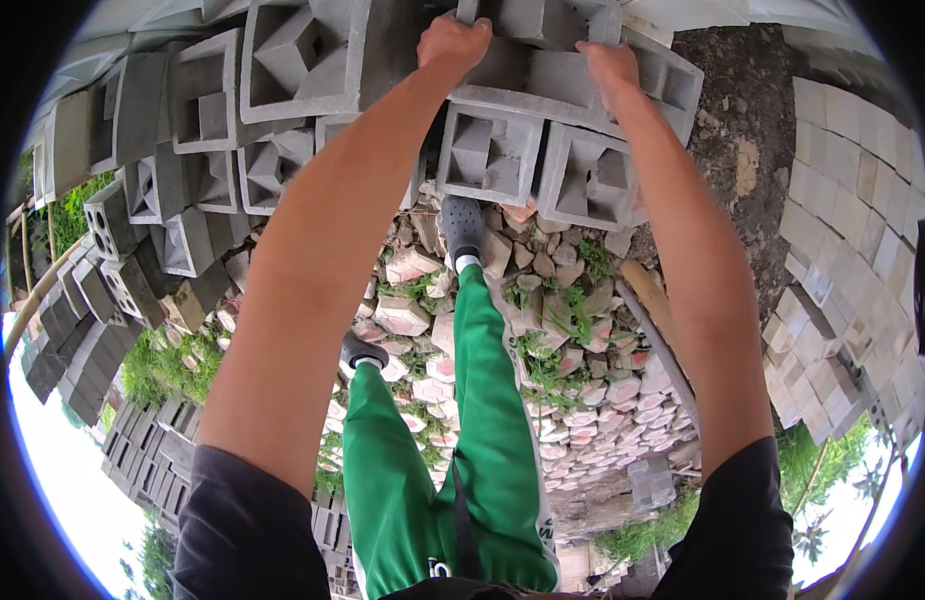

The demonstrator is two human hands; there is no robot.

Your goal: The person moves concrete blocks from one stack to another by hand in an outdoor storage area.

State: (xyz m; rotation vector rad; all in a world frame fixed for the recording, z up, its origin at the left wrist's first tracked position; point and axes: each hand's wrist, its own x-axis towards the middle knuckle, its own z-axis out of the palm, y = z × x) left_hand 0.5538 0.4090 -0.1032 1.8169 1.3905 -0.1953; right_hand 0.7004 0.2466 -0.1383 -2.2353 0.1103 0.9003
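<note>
Both my arms reach forward to a stack of grey hollow concrete blocks at the top of the view. My left hand (pixel 454 42) is closed on the left upper edge of one concrete block (pixel 522 95). My right hand (pixel 610 72) grips the same block's right side, with the fingers partly hidden behind its wall. The block lies on the stack, above two front blocks, one on the left (pixel 490 152) and one on the right (pixel 588 178). A larger block (pixel 354 60) with a slanted inner shape sits just left of my left hand.
More grey blocks (pixel 132 190) run along the left. Broken stones (pixel 407 312) with grass cover the ground under my feet. A long pole (pixel 654 295) lies near my right arm. Stacked pale bricks (pixel 852 190) stand at the right beyond bare soil (pixel 737 110).
</note>
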